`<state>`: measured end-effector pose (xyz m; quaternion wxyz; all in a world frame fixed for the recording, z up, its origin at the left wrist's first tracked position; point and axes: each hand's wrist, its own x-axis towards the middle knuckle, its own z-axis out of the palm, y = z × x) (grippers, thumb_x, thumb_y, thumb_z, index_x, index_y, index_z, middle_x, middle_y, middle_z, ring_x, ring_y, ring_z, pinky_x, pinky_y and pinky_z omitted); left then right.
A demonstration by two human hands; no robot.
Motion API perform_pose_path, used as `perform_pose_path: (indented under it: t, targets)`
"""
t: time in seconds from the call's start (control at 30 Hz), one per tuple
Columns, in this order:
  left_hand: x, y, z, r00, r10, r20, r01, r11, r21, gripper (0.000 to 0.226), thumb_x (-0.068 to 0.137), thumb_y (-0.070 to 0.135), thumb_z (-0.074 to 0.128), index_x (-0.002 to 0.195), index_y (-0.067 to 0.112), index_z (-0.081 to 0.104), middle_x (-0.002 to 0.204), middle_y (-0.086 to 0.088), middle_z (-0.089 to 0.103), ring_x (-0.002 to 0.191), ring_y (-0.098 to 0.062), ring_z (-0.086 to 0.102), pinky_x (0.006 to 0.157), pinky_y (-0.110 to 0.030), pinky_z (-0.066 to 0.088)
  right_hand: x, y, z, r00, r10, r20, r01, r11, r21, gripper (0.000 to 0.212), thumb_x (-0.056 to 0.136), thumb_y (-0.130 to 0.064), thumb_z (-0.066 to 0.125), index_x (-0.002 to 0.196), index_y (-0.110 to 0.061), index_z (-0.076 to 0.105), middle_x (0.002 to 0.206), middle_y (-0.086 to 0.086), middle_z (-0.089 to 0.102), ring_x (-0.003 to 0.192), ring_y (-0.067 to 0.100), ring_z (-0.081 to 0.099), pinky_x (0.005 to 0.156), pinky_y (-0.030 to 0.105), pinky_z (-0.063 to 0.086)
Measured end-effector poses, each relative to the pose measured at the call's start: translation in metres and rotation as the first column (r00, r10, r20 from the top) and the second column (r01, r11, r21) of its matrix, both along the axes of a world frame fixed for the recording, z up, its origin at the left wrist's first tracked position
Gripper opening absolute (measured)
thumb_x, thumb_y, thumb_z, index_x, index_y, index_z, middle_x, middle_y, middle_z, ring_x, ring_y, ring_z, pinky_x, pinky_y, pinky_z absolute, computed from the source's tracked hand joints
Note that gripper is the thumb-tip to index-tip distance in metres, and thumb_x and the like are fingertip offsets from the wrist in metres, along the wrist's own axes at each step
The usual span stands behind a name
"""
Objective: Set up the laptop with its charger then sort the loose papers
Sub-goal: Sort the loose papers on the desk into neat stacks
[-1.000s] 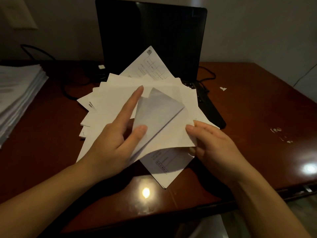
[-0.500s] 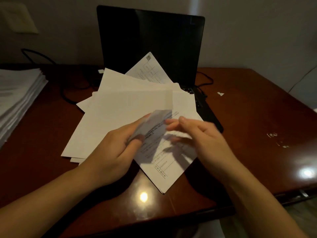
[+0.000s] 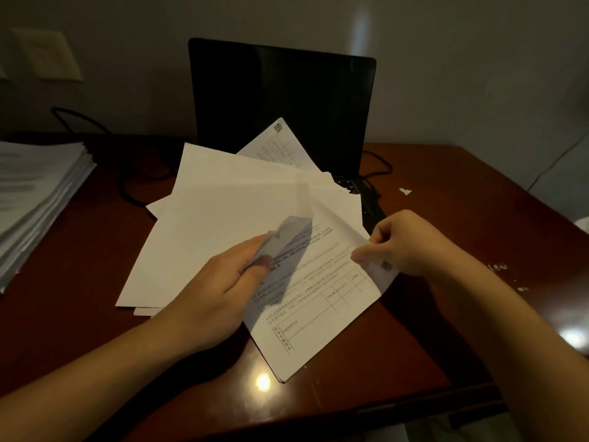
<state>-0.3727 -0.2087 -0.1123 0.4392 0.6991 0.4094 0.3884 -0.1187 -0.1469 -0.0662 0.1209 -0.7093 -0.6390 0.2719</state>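
Note:
A fan of loose white papers (image 3: 223, 224) lies on the dark wooden desk (image 3: 446, 237) in front of an open black laptop (image 3: 280, 100) with a dark screen. The papers cover most of its keyboard. My left hand (image 3: 223, 282) pinches the lifted corner of a blank sheet between thumb and fingers. My right hand (image 3: 411, 244) pinches the right edge of a printed sheet (image 3: 315, 301) with text and a table. A black cable (image 3: 379, 164) runs from the laptop's right side, and another black cable (image 3: 134, 193) loops on the desk to its left.
A tall stack of paper (image 3: 35, 189) sits at the left edge of the desk. A wall plate (image 3: 47, 55) is on the wall at the upper left. Small white scraps (image 3: 405, 191) lie on the desk's right part. The desk's front edge runs just below my forearms.
The top blank sheet has been flipped over to the left, uncovering the printed sheet. My right hand moved right to the printed sheet's edge. The camera tilted slightly upward.

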Motion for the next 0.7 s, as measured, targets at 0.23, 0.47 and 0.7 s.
perform_pose_path:
  t: [0.23, 0.47, 0.7]
  targets:
    - [0.003, 0.004, 0.010, 0.876, -0.024, -0.482, 0.092, 0.989, 0.118, 0.060, 0.081, 0.084, 0.030, 0.137, 0.067, 0.015, 0.137, 0.060, 0.007, 0.138, 0.026, 0.003, 0.117, -0.025, 0.015, 0.008, -0.016, 0.006, 0.999, 0.029, -0.045, -0.029, 0.999, -0.017, 0.027, 0.100, -0.035, 0.057, 0.087, -0.016, 0.072, 0.081, 0.000, 0.073, 0.062, 0.013, 0.066, 0.051, 0.017, 0.047]
    - [-0.065, 0.043, 0.032, 0.778, 0.553, -0.299, -0.579, 0.815, 0.004, 0.069, 0.093, 0.056, 0.058, 0.152, 0.024, 0.040, 0.151, 0.010, 0.039, 0.135, -0.013, 0.040, 0.106, -0.029, 0.031, 0.021, -0.030, 0.000, 0.874, -0.050, -0.484, 0.037, 0.999, -0.037, 0.030, 0.104, -0.030, 0.047, 0.103, -0.011, 0.070, 0.070, 0.002, 0.073, 0.051, 0.010, 0.056, 0.050, 0.022, 0.042]
    - [-0.117, 0.052, 0.029, 0.836, 0.549, -0.022, -0.474, 0.701, -0.533, 0.048, 0.083, 0.038, 0.071, 0.124, 0.014, 0.065, 0.110, -0.012, 0.073, 0.099, -0.026, 0.070, 0.086, -0.037, 0.052, 0.011, -0.032, -0.014, 0.775, -0.033, -0.631, 0.070, 0.997, 0.035, 0.029, 0.104, -0.027, 0.045, 0.109, -0.011, 0.068, 0.081, 0.004, 0.076, 0.051, 0.008, 0.058, 0.045, 0.019, 0.043]
